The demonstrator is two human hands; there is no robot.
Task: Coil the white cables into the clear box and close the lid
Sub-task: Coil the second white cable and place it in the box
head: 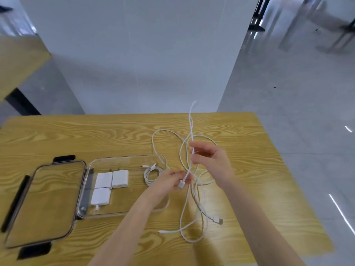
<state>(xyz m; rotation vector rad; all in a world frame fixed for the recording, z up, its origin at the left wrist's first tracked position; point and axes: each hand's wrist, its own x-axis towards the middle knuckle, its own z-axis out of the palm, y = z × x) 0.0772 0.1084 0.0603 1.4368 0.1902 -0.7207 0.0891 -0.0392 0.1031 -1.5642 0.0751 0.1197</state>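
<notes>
A clear box lies open on the wooden table, holding three white chargers and one coiled white cable. Its clear lid with black clips rests flat to the left, joined at the box's edge. Loose white cables sprawl tangled to the right of the box. My left hand pinches one cable's plug end beside the box's right edge. Just above it, my right hand pinches the same cable, and a loop of it stands up over the table's far edge.
The wooden table ends just past the cables at the back and right, with grey floor beyond. Another wooden table stands at the far left. Metal furniture legs show at the top right.
</notes>
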